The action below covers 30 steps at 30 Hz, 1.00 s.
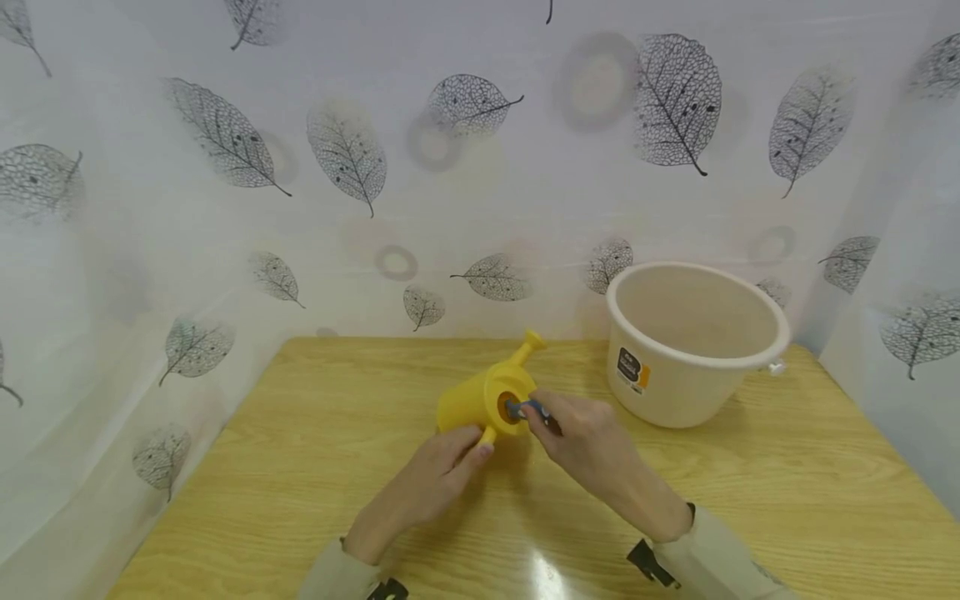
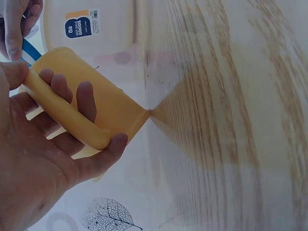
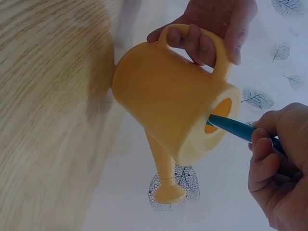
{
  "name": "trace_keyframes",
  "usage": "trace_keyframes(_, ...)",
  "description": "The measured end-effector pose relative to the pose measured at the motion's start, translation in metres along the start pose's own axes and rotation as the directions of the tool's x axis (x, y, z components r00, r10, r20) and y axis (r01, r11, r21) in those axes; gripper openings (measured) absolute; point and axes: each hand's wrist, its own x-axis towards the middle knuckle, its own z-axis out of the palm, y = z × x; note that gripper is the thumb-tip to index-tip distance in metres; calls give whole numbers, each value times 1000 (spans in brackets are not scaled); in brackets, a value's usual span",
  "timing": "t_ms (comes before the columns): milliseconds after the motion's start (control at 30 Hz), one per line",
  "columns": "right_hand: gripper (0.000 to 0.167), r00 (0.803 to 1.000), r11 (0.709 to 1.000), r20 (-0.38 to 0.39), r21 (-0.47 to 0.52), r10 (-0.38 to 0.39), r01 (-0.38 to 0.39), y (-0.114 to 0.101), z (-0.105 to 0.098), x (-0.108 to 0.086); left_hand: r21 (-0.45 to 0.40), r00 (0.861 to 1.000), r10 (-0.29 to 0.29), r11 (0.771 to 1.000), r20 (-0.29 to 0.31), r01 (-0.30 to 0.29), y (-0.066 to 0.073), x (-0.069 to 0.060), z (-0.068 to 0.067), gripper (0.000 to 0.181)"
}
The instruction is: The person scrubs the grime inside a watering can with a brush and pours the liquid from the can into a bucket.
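A yellow watering can [image 1: 463,403] leans on its bottom edge on the table, its round opening turned toward me and its spout pointing up and away. My left hand [image 1: 429,477] grips the can's handle [image 2: 65,113], with fingers passed through the loop. In my right hand [image 1: 596,433] is a slim blue handle [image 3: 233,126], pinched between thumb and fingers. Its far end goes through the opening into the can, so whatever is on that end is hidden.
A large cream bucket [image 1: 675,387] with a label on its side stands at the back right of the wooden table [image 1: 337,417]. Behind the table hangs a pale curtain [image 1: 510,200] printed with dark leaves.
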Motion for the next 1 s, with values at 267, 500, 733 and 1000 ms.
trace_keyframes(267,15,999,999,29,6,41,-41,2,3,-2,10,1000,3,1000,-3,-3,1,1,0,28)
trace_keyframes(500,8,1000,1000,0,24,9,-9,-1,0,0,-9,1000,-12,1000,8,12,1,1,-1,29)
trace_keyframes(733,8,1000,999,-8,37,-1,1,-4,-5,4,-1,1000,-16,1000,2,16,0,1,-1,29)
trace_keyframes(1000,17,1000,998,-22,56,-1,3,-5,-5,5,-6,1000,-21,1000,0,21,0,0,0,28)
